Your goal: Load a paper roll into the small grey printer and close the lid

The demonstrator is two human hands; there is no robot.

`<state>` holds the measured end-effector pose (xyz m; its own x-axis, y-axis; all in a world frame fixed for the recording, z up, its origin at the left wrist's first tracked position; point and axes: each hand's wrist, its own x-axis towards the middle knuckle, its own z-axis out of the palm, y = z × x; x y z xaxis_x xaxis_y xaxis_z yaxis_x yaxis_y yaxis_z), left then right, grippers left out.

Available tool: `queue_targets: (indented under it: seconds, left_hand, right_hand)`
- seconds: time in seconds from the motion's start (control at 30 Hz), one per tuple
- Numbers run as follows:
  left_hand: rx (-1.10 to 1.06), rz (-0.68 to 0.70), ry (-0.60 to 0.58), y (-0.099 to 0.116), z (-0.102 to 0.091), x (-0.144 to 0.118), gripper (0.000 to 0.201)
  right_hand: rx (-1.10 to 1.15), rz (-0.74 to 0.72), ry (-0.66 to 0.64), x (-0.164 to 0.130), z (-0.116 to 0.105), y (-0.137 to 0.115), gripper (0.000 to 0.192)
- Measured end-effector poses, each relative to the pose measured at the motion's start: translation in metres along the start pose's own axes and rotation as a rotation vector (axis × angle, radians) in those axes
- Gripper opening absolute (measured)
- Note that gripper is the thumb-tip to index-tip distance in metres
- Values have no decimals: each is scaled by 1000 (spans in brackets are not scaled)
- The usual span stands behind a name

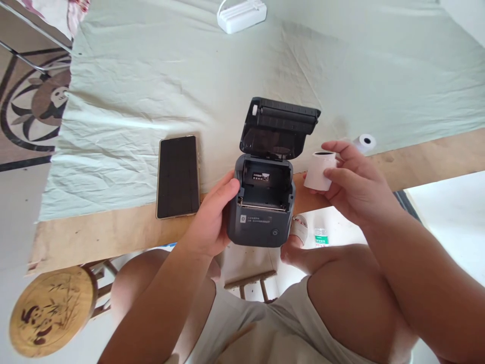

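Observation:
A dark grey portable label printer [261, 222] rests in my left hand [214, 215], which wraps around its left side with the thumb on the rim. Its lid [279, 126] stands raised, tilted back, and the paper bay [265, 184] inside holds no roll. A small printed sticker shows on the bay's wall. To the right of the printer, my right hand [352, 179] is closed on a white paper roll [319, 172], thumb on its side. The roll is apart from the printer, its dark core facing up.
On the pale green cloth [129, 86] lie a smartphone [178, 177] at left, a white device with a cable [242, 16] at the back, and another paper roll [366, 142] at right. A wooden stool [53, 311] stands lower left; a bottle [321, 236] is beneath the table edge.

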<state>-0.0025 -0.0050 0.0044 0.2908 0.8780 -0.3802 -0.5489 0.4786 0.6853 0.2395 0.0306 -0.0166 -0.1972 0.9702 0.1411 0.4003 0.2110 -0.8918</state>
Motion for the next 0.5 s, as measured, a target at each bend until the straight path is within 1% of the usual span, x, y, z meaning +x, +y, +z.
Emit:
queue_targets:
  seconds: [0.1, 0.17, 0.2, 0.23, 0.3, 0.33, 0.37, 0.43, 0.5]
  left_hand:
    - [-1, 5, -25, 0, -1, 0, 30]
    - [-4, 2, -25, -1, -1, 0, 30]
    - [-8, -4, -18, -1, -1, 1, 29]
    - [-16, -7, -6, -1, -2, 1, 28]
    - [-39, -9, 19, -3, -2, 1, 25]
    - [-47, -5, 29, -3, -3, 2, 25]
    - [-49, -1, 35, -4, -3, 2, 25]
    - [-42, 0, 43, -6, -4, 2, 27]
    - [-35, -1, 47, -7, -4, 3, 28]
  right_hand:
    - [107, 44, -37, 2, -3, -4, 47]
    - [146, 47, -28, 2, -3, -8, 54]
    - [156, 39, -11, 1, -3, -10, 52]
    - [161, 28, 12, 0, -3, -13, 45]
    - [166, 6, 69, -3, -3, -19, 25]
    - [169, -3, 96, -5, -2, -22, 18]
    - [182, -8, 112, -7, -2, -26, 15]
    - [237, -11, 108, -9, -1, -32, 15]
    - [264, -19, 111, -10, 1, -37, 28]
